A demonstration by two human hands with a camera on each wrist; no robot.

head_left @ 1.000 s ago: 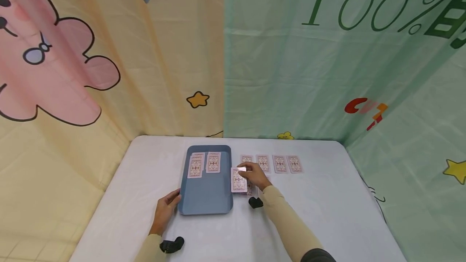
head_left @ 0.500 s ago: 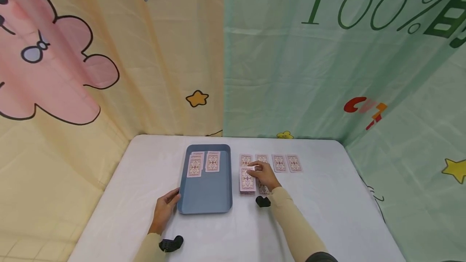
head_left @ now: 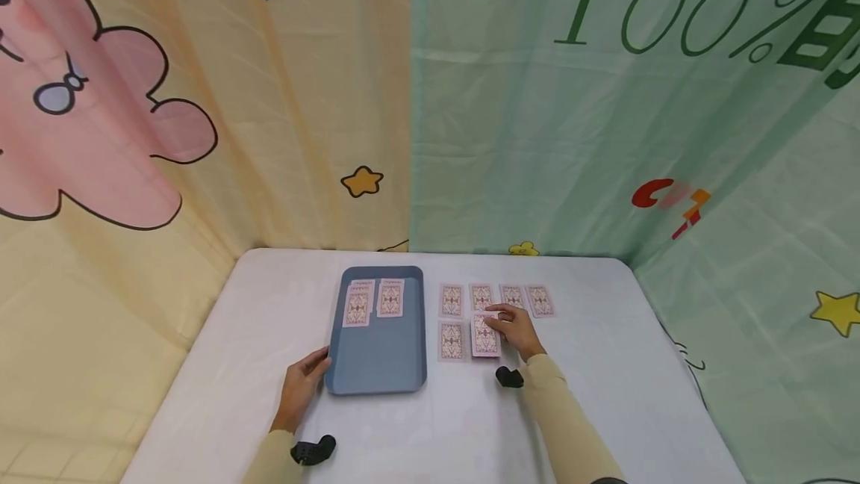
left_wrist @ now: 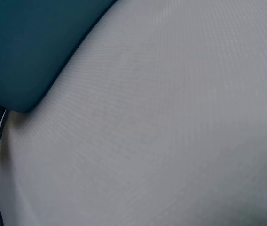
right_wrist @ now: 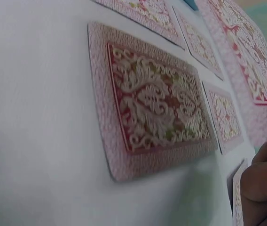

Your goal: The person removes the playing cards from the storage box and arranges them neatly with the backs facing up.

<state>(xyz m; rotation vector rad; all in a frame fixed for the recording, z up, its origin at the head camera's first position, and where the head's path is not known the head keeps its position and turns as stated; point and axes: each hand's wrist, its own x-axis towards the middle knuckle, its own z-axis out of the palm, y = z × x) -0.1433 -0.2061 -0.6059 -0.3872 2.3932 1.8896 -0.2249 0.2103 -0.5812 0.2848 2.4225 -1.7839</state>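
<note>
At lower centre, the right hand (head_left: 517,329) pinches a patterned card (head_left: 485,336) above the tabletop (head_left: 416,435). Farther left, the left hand (head_left: 298,388) touches a blue tray (head_left: 380,361), its grip unclear.

Right hand (head_left: 516,329) in pinch grip

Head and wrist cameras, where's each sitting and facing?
Head: on the head, facing forward and down at the white table; left hand, right hand, beige sleeves show.
Left wrist: worn there, facing a blue rectangular tray; sliver of hand shows.
Right wrist: worn there, facing red-patterned rectangular cards; part of hand shows.
Head and right wrist share the cards.
</note>
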